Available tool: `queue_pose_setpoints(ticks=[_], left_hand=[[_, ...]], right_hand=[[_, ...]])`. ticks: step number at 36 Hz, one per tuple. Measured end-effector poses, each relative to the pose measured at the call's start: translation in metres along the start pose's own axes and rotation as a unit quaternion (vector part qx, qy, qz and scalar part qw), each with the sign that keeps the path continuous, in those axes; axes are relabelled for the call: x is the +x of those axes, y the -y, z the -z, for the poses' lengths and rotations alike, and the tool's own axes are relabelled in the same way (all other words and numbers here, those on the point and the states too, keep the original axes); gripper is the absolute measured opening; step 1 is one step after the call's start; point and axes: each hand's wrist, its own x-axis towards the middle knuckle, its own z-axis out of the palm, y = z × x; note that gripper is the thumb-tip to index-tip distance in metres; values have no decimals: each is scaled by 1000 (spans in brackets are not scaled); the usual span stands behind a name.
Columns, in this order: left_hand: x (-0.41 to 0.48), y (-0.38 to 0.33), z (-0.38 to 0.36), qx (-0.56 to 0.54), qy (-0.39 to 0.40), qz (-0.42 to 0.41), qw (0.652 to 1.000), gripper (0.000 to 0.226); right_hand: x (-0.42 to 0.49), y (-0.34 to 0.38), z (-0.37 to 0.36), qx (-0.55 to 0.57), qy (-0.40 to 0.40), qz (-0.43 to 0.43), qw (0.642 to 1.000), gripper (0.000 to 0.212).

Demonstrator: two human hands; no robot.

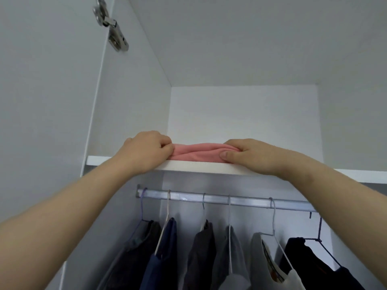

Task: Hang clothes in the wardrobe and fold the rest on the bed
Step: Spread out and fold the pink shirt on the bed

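2 hands hold 1 pink garment (196, 152) by its ends. The left hand's (146, 149) fingers (165, 147) are curled tight and bunch the cloth at its left end. The right hand's (249, 155) thumb (225, 155) presses the front of the right end, and its other fingers wrap over the top, so I cannot tell how deep they reach. Between the hands the garment lies as a loose, twisted roll rather than a flat fold.

It sits right at the front lip of the top shelf (100, 160) of the wardrobe (129, 101), not pushed back toward the rear wall. That is the main risk: if the hands let go here, the roll could slip over the edge, since little shelf seems to lie under it. The twist could also spring open once the grip eases, spoiling whatever fold it had.

Whether it is meant to stay up or come down I cannot tell. If it drops, it would likely catch on the rail (240, 200) just below or on the 6 hangers (272, 208) with their hung clothes (201, 248), and might knock 1 off. The reach is high and both arms are stretched, so fine control looks limited.
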Motion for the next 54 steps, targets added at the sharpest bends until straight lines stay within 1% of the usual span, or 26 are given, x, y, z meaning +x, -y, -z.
queue_pose_setpoints(ticks=[6,13,16,19,20,21,22,23,25,26,28,29,30,32,34,36,38,41,43,45,46,48,49,50,52,54], left_hand=[[-6,37,6,51,14,79,995,22],[-14,65,8,112,3,127,986,31],[-10,66,5,132,8,141,981,34],[-7,66,3,139,9,153,978,31],[-6,65,3,137,11,161,977,30],[-5,65,4,131,14,171,976,29],[-4,64,5,119,17,183,976,29],[-2,63,7,98,18,194,976,27],[2,58,12,43,-9,200,979,27],[4,54,15,15,-36,190,981,28],[10,42,16,-46,-82,152,984,31],[13,34,16,-84,-86,124,985,33],[17,24,15,-125,-72,94,985,33],[24,6,8,-185,-7,40,982,36],[29,-8,-3,-215,80,7,973,37],[30,-17,-12,-195,151,6,969,33],[34,-21,-13,-167,175,31,970,34],[40,-29,-4,-121,191,60,972,28],[48,-40,-1,-119,178,73,974,26],[54,-55,-5,-117,183,88,972,21],[55,-63,-9,-81,184,86,976,21],[57,-73,-23,36,166,64,983,21],[57,-76,-28,76,154,57,983,27],[57,-76,-33,94,152,58,982,32],[58,-75,-34,91,151,68,982,33],[53,-73,-29,39,145,79,985,24]], right_hand=[[44,34,-27,-30,60,0,998,32],[76,69,-50,-70,100,4,993,38],[80,72,-52,-55,111,0,992,38],[77,69,-49,-14,120,4,993,37],[75,68,-48,5,118,3,993,34],[74,67,-48,44,107,-4,993,27],[73,63,-47,106,86,-24,990,16],[73,58,-45,178,58,-52,981,11],[74,44,-38,292,-5,-124,948,15],[74,35,-33,312,-36,-163,935,17],[72,20,-24,294,-78,-232,924,16],[71,13,-20,271,-93,-256,923,17],[72,6,-17,243,-107,-273,925,21],[73,-4,-13,191,-126,-291,929,30],[72,-9,-12,166,-122,-295,933,31],[72,-12,-12,163,-111,-287,937,30],[72,-13,-12,163,-108,-278,940,30],[73,-13,-12,173,-97,-267,943,29],[72,-13,-12,191,-87,-265,941,27],[70,-14,-12,209,-88,-258,939,27],[68,-13,-11,222,-91,-255,937,26],[64,-10,-11,247,-101,-258,928,22],[62,-10,-11,254,-106,-255,927,20],[60,-9,-12,254,-111,-251,927,18],[57,-8,-12,230,-127,-232,936,15],[47,-9,-12,159,-167,-203,952,15]])
